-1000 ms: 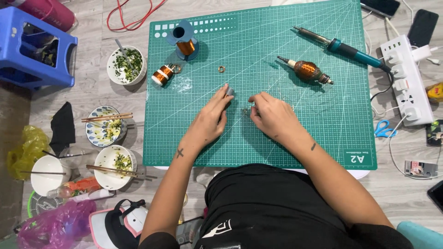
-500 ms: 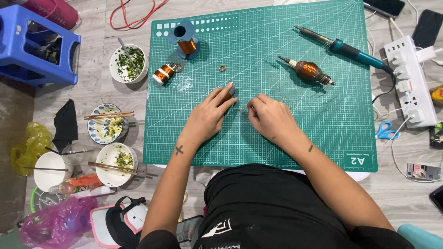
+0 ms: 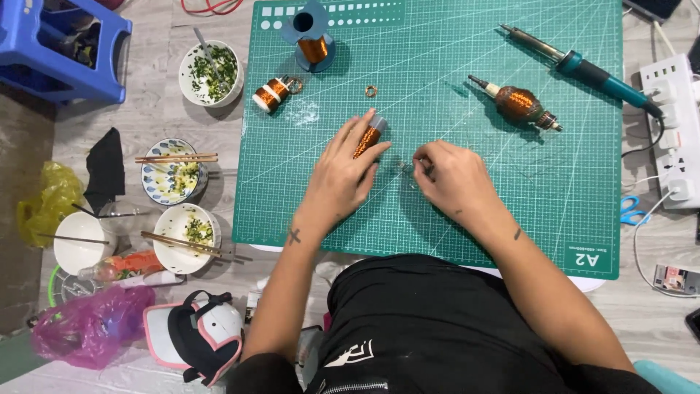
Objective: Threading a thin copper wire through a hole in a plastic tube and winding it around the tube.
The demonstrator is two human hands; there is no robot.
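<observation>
Grey floorboards carry a green cutting mat (image 3: 510,219), laid flat as a work surface in front of a seated person in black. On the mat near its centre the left hand (image 3: 339,179) lies palm down with fingers spread, the fingertips resting on a small rod wound with copper wire (image 3: 368,138), seemingly pinning it so it cannot roll. At three o'clock from that hand, close beside it, the right hand (image 3: 452,175) is curled, thumb and forefinger pinched together on something very thin, probably a strand of fine wire; it is too small to be certain.

At twelve o'clock from the hands a tiny copper ring (image 3: 372,90) lies loose on the mat. Farther up, at eleven o'clock, a blue spool of copper wire (image 3: 312,40) stands upright, and a smaller copper coil (image 3: 271,93) lies on its side at ten o'clock. At two o'clock sits a thick copper-wound tool (image 3: 519,104), and beyond it a soldering iron (image 3: 576,64) with a teal handle, its cord running to a white power strip (image 3: 671,131) off the mat's right edge, kept clear of the hands.

At nine o'clock, off the mat, used bowls with chopsticks (image 3: 179,175) are pushed aside, with a blue stool (image 3: 65,47) beyond.
</observation>
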